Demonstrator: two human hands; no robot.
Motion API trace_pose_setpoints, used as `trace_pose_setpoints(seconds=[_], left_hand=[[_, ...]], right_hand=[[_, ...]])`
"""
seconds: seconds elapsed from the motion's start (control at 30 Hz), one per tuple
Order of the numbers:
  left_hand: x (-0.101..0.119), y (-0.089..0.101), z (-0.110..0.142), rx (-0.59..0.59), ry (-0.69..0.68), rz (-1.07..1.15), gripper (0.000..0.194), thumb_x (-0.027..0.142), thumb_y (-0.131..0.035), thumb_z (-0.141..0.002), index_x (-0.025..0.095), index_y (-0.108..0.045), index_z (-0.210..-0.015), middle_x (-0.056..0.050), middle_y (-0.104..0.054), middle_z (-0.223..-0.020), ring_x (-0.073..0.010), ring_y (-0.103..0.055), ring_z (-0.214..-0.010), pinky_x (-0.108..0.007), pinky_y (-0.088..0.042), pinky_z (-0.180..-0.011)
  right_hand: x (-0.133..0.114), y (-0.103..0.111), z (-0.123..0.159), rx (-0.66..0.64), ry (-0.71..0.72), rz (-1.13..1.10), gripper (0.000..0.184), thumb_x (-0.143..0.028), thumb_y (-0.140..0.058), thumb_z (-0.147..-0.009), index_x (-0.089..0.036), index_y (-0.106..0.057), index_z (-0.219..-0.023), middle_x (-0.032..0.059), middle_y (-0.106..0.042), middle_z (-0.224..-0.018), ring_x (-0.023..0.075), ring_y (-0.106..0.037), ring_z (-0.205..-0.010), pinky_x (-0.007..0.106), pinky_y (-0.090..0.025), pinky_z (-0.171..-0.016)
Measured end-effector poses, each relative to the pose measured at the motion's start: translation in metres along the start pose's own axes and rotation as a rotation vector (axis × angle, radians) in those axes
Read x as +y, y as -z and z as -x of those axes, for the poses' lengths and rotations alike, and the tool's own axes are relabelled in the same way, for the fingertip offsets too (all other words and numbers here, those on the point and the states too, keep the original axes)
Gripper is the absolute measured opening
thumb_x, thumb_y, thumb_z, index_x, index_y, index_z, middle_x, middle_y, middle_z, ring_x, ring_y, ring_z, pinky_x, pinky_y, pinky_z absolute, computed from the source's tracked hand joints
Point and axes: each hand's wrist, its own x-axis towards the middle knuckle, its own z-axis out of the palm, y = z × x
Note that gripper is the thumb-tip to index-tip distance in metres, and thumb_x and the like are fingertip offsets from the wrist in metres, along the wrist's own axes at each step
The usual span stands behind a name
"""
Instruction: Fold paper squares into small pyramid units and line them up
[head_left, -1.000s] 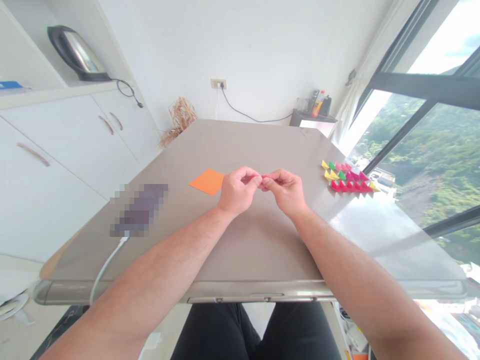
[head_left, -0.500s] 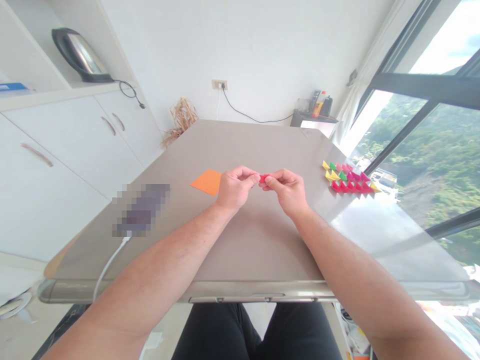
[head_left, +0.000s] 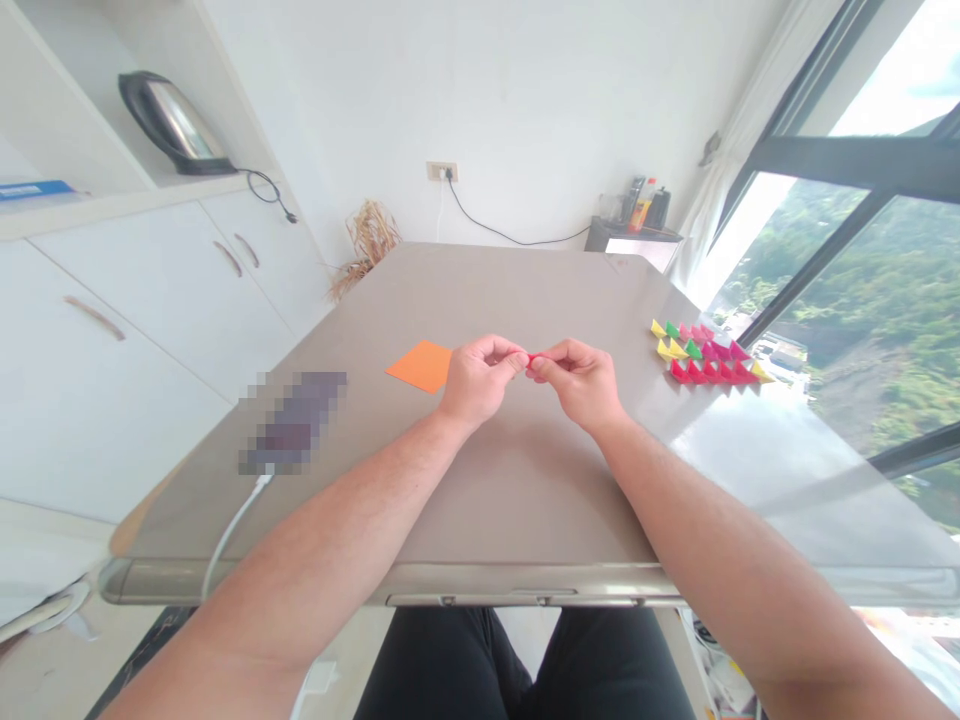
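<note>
A small piece of red folded paper [head_left: 533, 359] is pinched between my two hands above the middle of the table. My left hand [head_left: 480, 378] is closed on its left end with thumb and fingers. My right hand [head_left: 581, 378] grips the right end in the same way. Most of the paper is covered by the fingertips, so its shape is hard to make out. An orange paper sheet [head_left: 420, 366] lies flat just left of my left hand, which hides its right corner. Rows of small folded paper pieces [head_left: 712, 372] in red, pink, yellow and green stand at the right.
A blurred dark flat object [head_left: 296, 420] with a white cable [head_left: 238, 518] lies on the left of the grey table [head_left: 517, 480]. A kettle [head_left: 180, 125] stands on a shelf at left. Bottles [head_left: 641, 205] stand on a small cabinet behind, near the window.
Half a second ago more of the red paper showed between my hands; now the fingertips cover more of it. My left hand has shifted slightly right. The whole view has drifted a little.
</note>
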Motion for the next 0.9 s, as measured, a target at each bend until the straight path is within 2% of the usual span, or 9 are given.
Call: trace_pose_setpoints(seconds=[0.07,0.2,0.33,0.47,0.57,0.67,0.77,0.9], left_hand=[[-0.001,-0.001,0.000,-0.013,0.001,-0.016,0.012,0.034,-0.074,-0.079,0.022,-0.073,-0.077,0.000,-0.071,-0.071,-0.0148,-0.063,-0.068,-0.030,-0.051,-0.068],[-0.002,-0.003,0.001,-0.093,-0.024,-0.039,0.011,0.032,-0.073,-0.080,0.021,-0.072,-0.077,0.000,-0.071,-0.074,-0.0144,-0.064,-0.071,-0.030,-0.052,-0.071],[-0.005,-0.005,0.001,-0.084,0.038,0.016,0.014,0.032,-0.073,-0.081,0.020,-0.069,-0.077,-0.001,-0.071,-0.074,-0.0132,-0.064,-0.067,-0.028,-0.054,-0.065],[-0.008,-0.005,-0.001,-0.032,0.145,0.100,0.017,0.034,-0.072,-0.084,0.020,-0.072,-0.093,-0.004,-0.075,-0.084,-0.0169,-0.072,-0.072,-0.029,-0.059,-0.060],[-0.011,-0.005,-0.001,-0.029,0.159,0.123,0.026,0.034,-0.073,-0.086,0.019,-0.075,-0.107,-0.006,-0.077,-0.091,-0.0190,-0.075,-0.079,-0.033,-0.064,-0.070],[-0.011,-0.006,-0.001,-0.037,0.140,0.118,0.028,0.029,-0.069,-0.088,0.019,-0.076,-0.113,-0.006,-0.079,-0.100,-0.0199,-0.076,-0.090,-0.038,-0.065,-0.085],[-0.006,-0.006,0.001,-0.052,0.116,0.040,0.029,0.021,-0.064,-0.090,0.020,-0.077,-0.115,-0.005,-0.078,-0.111,-0.0213,-0.074,-0.103,-0.041,-0.060,-0.099],[-0.001,-0.004,0.004,-0.147,0.046,-0.079,0.036,0.016,-0.066,-0.086,0.020,-0.075,-0.121,-0.006,-0.076,-0.122,-0.0249,-0.070,-0.117,-0.042,-0.054,-0.109]], right_hand=[[0.000,0.000,0.001,0.016,0.013,0.085,0.013,-0.035,-0.074,-0.078,-0.023,-0.072,-0.074,0.0016,-0.073,-0.072,0.0184,-0.066,-0.070,0.033,-0.051,-0.067],[0.001,0.002,0.004,0.081,0.109,0.301,0.012,-0.029,-0.070,-0.076,-0.022,-0.067,-0.067,-0.0016,-0.066,-0.062,0.0140,-0.057,-0.059,0.029,-0.043,-0.058],[0.002,0.003,0.004,0.070,0.127,0.322,0.013,-0.033,-0.070,-0.079,-0.022,-0.071,-0.072,0.0000,-0.071,-0.068,0.0158,-0.060,-0.062,0.030,-0.046,-0.061],[0.002,0.002,0.003,-0.002,0.115,0.322,0.016,-0.034,-0.066,-0.083,-0.023,-0.078,-0.083,0.0025,-0.075,-0.079,0.0177,-0.065,-0.071,0.032,-0.050,-0.068],[0.003,0.001,0.002,-0.007,0.119,0.351,0.019,-0.030,-0.061,-0.084,-0.024,-0.079,-0.080,0.0027,-0.075,-0.084,0.0172,-0.066,-0.076,0.031,-0.050,-0.071],[0.004,0.000,0.001,0.006,0.063,0.341,0.014,-0.029,-0.066,-0.079,-0.023,-0.078,-0.080,0.0024,-0.074,-0.083,0.0160,-0.064,-0.072,0.031,-0.050,-0.068],[0.003,0.000,0.000,-0.023,-0.029,0.285,0.012,-0.031,-0.069,-0.076,-0.022,-0.077,-0.079,0.0016,-0.073,-0.076,0.0155,-0.062,-0.067,0.031,-0.049,-0.066],[0.004,0.003,-0.003,-0.046,-0.113,0.207,0.013,-0.033,-0.074,-0.073,-0.020,-0.074,-0.076,0.0006,-0.071,-0.069,0.0142,-0.060,-0.061,0.030,-0.048,-0.061]])
